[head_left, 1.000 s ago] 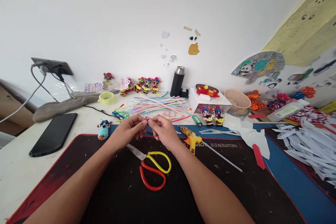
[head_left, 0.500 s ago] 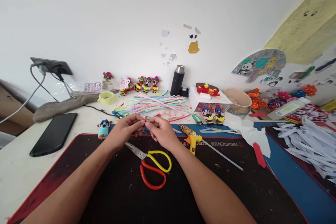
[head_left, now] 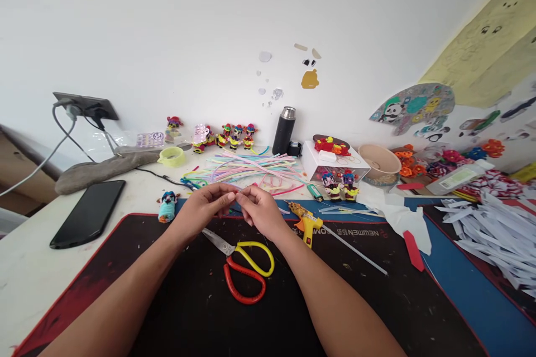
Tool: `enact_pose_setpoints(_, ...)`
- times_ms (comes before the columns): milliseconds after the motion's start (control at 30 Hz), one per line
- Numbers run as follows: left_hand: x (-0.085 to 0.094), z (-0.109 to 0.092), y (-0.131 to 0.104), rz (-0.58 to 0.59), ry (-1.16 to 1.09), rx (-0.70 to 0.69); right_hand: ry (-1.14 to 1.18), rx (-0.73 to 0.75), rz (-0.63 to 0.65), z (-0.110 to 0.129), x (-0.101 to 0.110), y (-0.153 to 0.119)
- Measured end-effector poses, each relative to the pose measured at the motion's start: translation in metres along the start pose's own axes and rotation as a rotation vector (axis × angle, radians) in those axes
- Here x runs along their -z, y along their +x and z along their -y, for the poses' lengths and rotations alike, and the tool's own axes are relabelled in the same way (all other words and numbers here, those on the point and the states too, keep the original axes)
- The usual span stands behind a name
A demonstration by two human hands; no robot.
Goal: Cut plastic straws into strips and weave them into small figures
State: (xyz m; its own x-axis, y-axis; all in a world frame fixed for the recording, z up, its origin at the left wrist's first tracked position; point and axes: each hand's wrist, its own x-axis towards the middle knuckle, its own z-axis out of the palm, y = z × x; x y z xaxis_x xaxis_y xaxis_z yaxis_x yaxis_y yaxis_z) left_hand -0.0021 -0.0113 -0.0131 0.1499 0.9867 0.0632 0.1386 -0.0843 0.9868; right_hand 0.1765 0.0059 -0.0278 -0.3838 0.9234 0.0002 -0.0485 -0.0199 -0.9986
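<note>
My left hand [head_left: 206,206] and my right hand [head_left: 260,211] meet fingertip to fingertip above the mat's back edge. Both are closed in a pinch around a tiny red piece [head_left: 237,192], mostly hidden by the fingers; its kind is too small to tell. Just below them lie scissors [head_left: 245,268] with one yellow and one red handle, blades pointing up-left. Right of my right hand rests a yellow glue gun [head_left: 309,226] with a long glue stick in it. A small turquoise figure [head_left: 167,206] stands left of my left hand. Pastel pipe cleaners [head_left: 255,167] are heaped behind the hands.
A black phone [head_left: 87,213] lies at left beside driftwood [head_left: 104,170] and a yellow tape roll [head_left: 172,157]. Behind stand a black thermos [head_left: 283,133], several small figures [head_left: 237,137] and a white box [head_left: 312,156]. White paper strips [head_left: 498,240] pile up at right.
The fingertips have closed in, so less of the red piece shows between them. The view has shifted slightly; the scissors and glue gun stay where they lay.
</note>
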Motion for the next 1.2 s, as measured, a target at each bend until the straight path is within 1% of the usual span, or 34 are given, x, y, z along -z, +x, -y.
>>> enact_pose_setpoints(67,-0.001,0.003,0.0,0.002,0.026,-0.052,0.0,0.014,-0.023,0.0,0.001,0.0)
enact_pose_setpoints(200,-0.001,0.007,-0.001,-0.092,0.236,-0.162,0.01,0.018,-0.025,-0.001,0.002,0.001)
enact_pose_setpoints(267,0.0,0.008,-0.002,-0.113,0.329,-0.182,0.008,0.013,-0.018,-0.002,0.001,0.001)
enact_pose_setpoints(333,0.0,0.007,-0.003,-0.12,0.362,-0.178,0.002,0.007,-0.015,-0.003,0.001,0.001)
enact_pose_setpoints(533,0.001,0.002,-0.003,-0.126,0.32,-0.145,0.007,0.001,0.003,-0.002,0.0,0.0)
enact_pose_setpoints(733,0.0,0.005,-0.002,-0.074,0.229,-0.166,0.004,-0.002,0.001,-0.001,0.0,-0.001)
enact_pose_setpoints(900,-0.001,0.006,-0.001,-0.035,0.132,-0.11,-0.005,0.019,-0.031,-0.002,0.002,0.0)
enact_pose_setpoints(1067,0.002,0.002,-0.001,-0.015,0.137,-0.093,-0.015,0.029,-0.03,-0.002,0.004,0.001)
enact_pose_setpoints(1200,0.004,-0.003,0.0,0.014,0.1,-0.037,-0.031,0.031,-0.028,0.0,0.003,0.0)
